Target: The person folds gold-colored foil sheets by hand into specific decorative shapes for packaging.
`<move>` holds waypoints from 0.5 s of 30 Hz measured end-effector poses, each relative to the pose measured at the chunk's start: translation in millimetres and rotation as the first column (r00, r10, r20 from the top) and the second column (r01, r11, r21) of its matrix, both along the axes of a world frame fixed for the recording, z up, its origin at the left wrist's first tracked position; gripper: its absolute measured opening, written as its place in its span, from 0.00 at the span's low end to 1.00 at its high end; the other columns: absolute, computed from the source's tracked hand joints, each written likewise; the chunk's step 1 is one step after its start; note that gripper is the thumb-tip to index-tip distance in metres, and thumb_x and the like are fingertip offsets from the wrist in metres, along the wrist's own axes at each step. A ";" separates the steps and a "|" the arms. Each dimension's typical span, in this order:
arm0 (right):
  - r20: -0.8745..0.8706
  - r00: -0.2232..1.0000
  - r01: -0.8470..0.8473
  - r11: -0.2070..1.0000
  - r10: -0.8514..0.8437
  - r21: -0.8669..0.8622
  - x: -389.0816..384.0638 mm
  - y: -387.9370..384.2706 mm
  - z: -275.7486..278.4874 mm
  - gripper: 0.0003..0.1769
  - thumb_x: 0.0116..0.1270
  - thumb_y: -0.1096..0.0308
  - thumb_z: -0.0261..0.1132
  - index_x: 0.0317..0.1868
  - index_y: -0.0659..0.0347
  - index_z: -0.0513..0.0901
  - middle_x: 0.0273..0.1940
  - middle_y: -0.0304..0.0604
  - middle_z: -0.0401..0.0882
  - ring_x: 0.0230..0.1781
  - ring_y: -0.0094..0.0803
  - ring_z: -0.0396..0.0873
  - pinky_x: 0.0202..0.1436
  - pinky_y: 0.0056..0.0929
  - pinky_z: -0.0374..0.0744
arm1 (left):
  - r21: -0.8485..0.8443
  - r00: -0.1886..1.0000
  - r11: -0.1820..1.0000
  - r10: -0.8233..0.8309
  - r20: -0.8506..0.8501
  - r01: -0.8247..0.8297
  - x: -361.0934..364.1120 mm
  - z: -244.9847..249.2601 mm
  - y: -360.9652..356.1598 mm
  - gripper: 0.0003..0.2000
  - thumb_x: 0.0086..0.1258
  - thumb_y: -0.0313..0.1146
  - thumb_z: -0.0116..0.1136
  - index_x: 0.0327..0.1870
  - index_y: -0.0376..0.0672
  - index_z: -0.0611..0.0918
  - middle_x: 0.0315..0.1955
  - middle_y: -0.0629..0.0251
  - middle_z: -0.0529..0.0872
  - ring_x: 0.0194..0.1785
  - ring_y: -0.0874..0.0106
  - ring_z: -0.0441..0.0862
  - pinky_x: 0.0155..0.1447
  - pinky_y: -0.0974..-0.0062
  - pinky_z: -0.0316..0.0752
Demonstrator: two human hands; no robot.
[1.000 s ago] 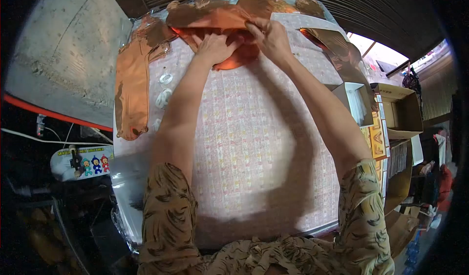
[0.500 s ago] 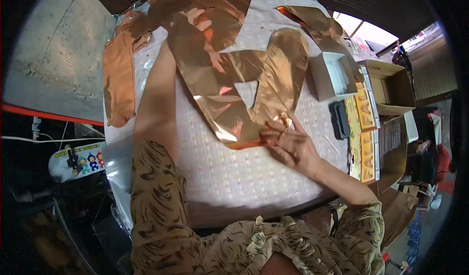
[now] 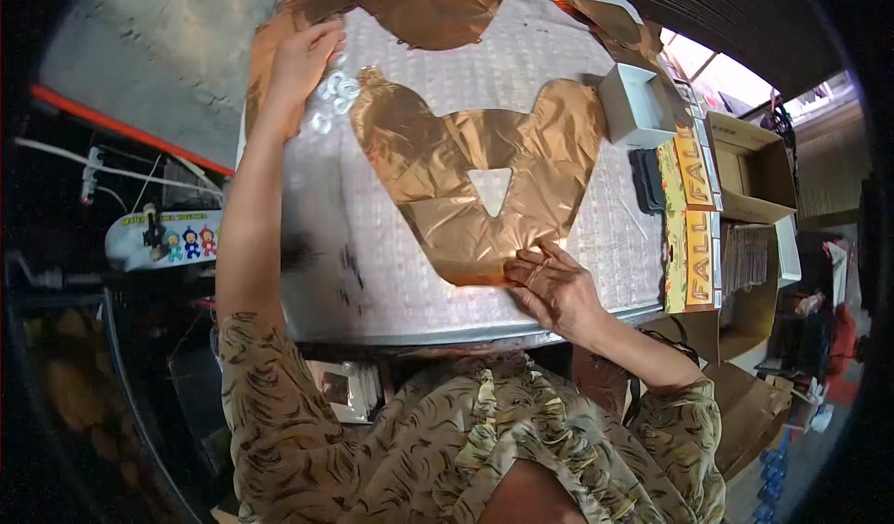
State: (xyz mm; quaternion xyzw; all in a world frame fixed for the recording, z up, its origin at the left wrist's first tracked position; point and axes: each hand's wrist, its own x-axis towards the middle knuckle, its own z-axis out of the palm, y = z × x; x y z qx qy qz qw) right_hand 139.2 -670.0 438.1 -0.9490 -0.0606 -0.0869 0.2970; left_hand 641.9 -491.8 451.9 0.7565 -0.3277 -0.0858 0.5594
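Note:
A flat copper-coloured foil letter balloon [image 3: 428, 179], shaped like an A, lies with its narrow end toward me. A small triangular hole shows the tablecloth through it. My right hand [image 3: 559, 291] pinches its near edge, fingers on top and thumb hidden. At the upper left, my left hand [image 3: 305, 63] has its fingers drawn together beside some copper foil; whether anything sits between them is hidden. Just below those fingers lie several clear rings [image 3: 337, 94], next to the balloon's far left leg.
More copper foil [image 3: 428, 2] lies at the table's far side, and another piece [image 3: 601, 21] at the far right. A white box [image 3: 638, 105], a black tray [image 3: 645, 179] and FALL packages [image 3: 698, 258] line the right edge. Cardboard boxes [image 3: 745, 165] stand beyond.
My left hand has come back from the far foil to the upper left by the rings. The balloon now lies flatter and apart from the far foil. My right hand still pinches its near edge.

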 end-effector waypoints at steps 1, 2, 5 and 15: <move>0.004 1.000 -0.014 1.000 0.014 0.000 0.6 3.6 12.9 0.16 0.70 0.66 0.71 0.55 0.63 0.88 0.56 0.47 0.89 0.64 0.42 0.84 0.80 0.50 0.67 | 0.006 0.997 1.000 -0.009 0.082 0.009 -9.3 7.5 16.7 0.17 0.81 0.38 0.60 0.61 0.36 0.86 0.47 0.65 0.92 0.46 0.78 0.89 0.49 0.82 0.82; -0.039 0.997 -0.069 0.998 0.069 0.013 3.1 6.5 29.3 0.21 0.70 0.62 0.71 0.59 0.63 0.86 0.59 0.48 0.87 0.67 0.45 0.81 0.81 0.52 0.66 | -0.041 0.984 0.998 0.053 0.168 -0.047 -23.7 10.7 36.8 0.15 0.79 0.38 0.62 0.58 0.39 0.88 0.40 0.67 0.93 0.44 0.80 0.88 0.47 0.81 0.81; -0.062 0.982 -0.177 0.983 0.179 0.046 25.4 5.5 37.2 0.35 0.70 0.50 0.70 0.72 0.60 0.78 0.71 0.50 0.77 0.78 0.52 0.68 0.84 0.61 0.56 | 0.270 0.926 0.901 0.270 0.262 -0.340 -34.0 19.5 93.6 0.13 0.80 0.31 0.59 0.56 0.34 0.88 0.43 0.65 0.93 0.46 0.79 0.87 0.51 0.80 0.80; -0.081 0.992 0.041 0.864 -0.094 -0.502 129.9 22.9 -31.6 0.39 0.82 0.43 0.52 0.85 0.49 0.57 0.86 0.40 0.50 0.87 0.47 0.45 0.84 0.64 0.46 | 0.296 0.906 0.877 0.284 0.315 -0.378 -42.0 -10.7 182.6 0.12 0.74 0.33 0.65 0.53 0.38 0.90 0.45 0.59 0.94 0.48 0.72 0.89 0.54 0.75 0.81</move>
